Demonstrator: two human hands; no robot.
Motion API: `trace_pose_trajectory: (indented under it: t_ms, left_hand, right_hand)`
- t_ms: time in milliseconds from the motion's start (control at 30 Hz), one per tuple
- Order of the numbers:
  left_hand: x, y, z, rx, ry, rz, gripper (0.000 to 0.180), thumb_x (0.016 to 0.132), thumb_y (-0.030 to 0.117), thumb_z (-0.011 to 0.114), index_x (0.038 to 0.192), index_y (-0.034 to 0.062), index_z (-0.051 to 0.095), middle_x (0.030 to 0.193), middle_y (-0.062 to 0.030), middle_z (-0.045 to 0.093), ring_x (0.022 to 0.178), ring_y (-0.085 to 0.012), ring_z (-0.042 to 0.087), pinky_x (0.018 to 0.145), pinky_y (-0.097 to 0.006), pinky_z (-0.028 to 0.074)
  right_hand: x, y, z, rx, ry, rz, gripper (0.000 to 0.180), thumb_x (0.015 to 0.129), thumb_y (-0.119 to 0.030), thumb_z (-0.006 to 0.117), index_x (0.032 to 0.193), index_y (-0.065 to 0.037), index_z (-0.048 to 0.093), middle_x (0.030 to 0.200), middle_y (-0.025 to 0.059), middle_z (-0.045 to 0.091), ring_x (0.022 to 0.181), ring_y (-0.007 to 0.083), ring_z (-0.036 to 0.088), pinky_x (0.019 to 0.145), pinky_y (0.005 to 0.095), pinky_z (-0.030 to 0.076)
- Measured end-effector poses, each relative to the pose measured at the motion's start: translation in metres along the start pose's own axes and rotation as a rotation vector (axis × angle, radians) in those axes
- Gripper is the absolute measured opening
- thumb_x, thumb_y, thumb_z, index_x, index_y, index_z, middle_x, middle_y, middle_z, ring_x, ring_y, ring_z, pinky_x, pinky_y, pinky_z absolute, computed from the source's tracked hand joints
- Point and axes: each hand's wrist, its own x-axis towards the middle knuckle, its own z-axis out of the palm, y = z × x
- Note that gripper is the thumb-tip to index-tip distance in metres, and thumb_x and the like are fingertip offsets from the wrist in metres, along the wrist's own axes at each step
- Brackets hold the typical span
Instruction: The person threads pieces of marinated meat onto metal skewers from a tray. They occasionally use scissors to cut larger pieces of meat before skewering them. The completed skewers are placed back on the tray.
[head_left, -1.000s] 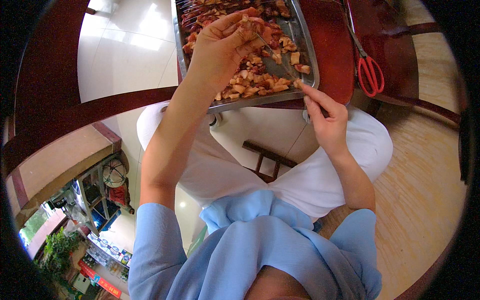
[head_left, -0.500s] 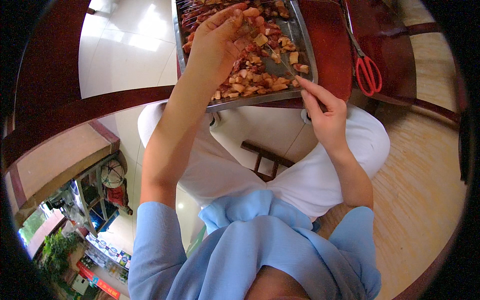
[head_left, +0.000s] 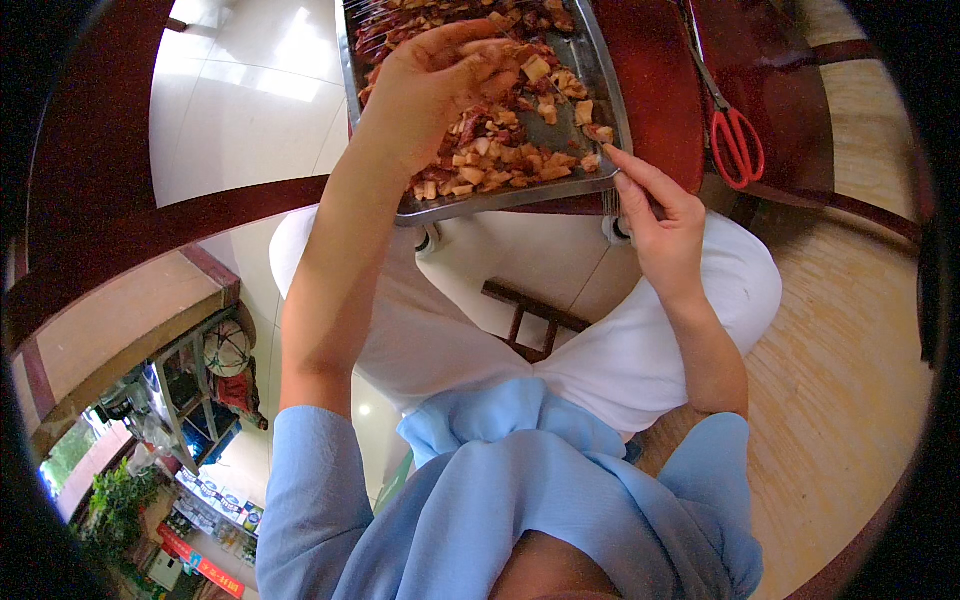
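Observation:
A metal tray (head_left: pixel 460 207) of diced raw meat lies across the far side of my knees. Over its middle, my left hand (head_left: pixel 430 90) has its fingers bent together; whatever they hold is hidden by them. My right hand (head_left: pixel 665 220) pinches a thin skewer (head_left: pixel 588 132) between thumb and fingertips at the tray's near right corner. The skewer slants up and left toward my left hand. Pale and reddish meat chunks (head_left: pixel 505 160) are heaped below my left hand. Several loaded skewers (head_left: pixel 375 25) lie at the tray's far left, their bare ends over the rim.
Red-handled scissors (head_left: pixel 737 148) rest on the dark red wooden surface (head_left: pixel 660 90) right of the tray. A curved wooden bar (head_left: pixel 240 203) runs by my left forearm. A small wooden frame (head_left: pixel 530 318) stands on the floor between my knees. Shelves and a plant (head_left: pixel 115 505) are at far left.
My left hand has shifted slightly, and the meat piece seen at its fingertips before is now hidden. My right hand has moved a little to the right with the skewer.

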Motion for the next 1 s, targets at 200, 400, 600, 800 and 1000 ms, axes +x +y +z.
trace_pose_trajectory:
  t_ms: [200,400,600,800,1000]
  left_hand:
    - [0.008,-0.008,-0.024,-0.092,0.105,0.143,0.036,0.094,0.007,0.06,0.127,-0.0035,0.052,0.123,-0.0149,0.06,0.116,-0.0254,0.059,0.098,-0.034,0.051]
    - [0.003,0.009,0.002,-0.253,0.071,0.148,0.035,0.095,0.0,0.054,0.13,0.002,0.051,0.127,-0.0133,0.058,0.116,-0.0235,0.059,0.099,-0.031,0.051]
    - [0.0,0.003,0.002,-0.331,0.124,0.1,0.028,0.095,0.006,0.058,0.122,0.003,0.056,0.122,-0.0122,0.062,0.112,-0.0229,0.061,0.097,-0.034,0.052]
    - [-0.004,0.002,0.008,-0.38,0.104,0.075,0.028,0.093,0.009,0.061,0.121,0.0018,0.057,0.117,-0.0135,0.064,0.106,-0.0226,0.064,0.093,-0.034,0.054]
    - [-0.001,0.001,0.012,-0.037,0.131,0.105,0.025,0.094,0.007,0.06,0.119,0.0014,0.058,0.113,-0.0124,0.066,0.104,-0.0212,0.065,0.088,-0.031,0.056]
  right_hand:
    - [-0.001,-0.001,0.0,-0.054,-0.054,-0.006,0.025,0.09,-0.003,0.061,0.113,-0.002,0.068,0.103,0.0132,0.072,0.093,0.0156,0.069,0.082,0.0264,0.052]
    - [0.001,0.004,0.001,-0.091,-0.036,-0.09,0.025,0.09,-0.003,0.061,0.114,-0.003,0.069,0.097,0.0084,0.071,0.082,0.0112,0.063,0.071,0.0231,0.047]
    - [-0.001,0.002,0.003,-0.094,-0.031,-0.019,0.025,0.091,-0.003,0.061,0.115,-0.003,0.068,0.091,0.0024,0.068,0.073,0.0057,0.055,0.063,0.0193,0.042]
    - [-0.001,0.001,0.003,-0.101,-0.006,-0.016,0.024,0.089,-0.003,0.061,0.112,-0.003,0.069,0.099,0.0138,0.072,0.087,0.015,0.069,0.076,0.0259,0.052]
    - [-0.002,0.0,0.003,-0.079,-0.017,0.016,0.024,0.089,-0.003,0.061,0.112,-0.003,0.069,0.1,0.0129,0.073,0.088,0.0148,0.069,0.077,0.0259,0.052]
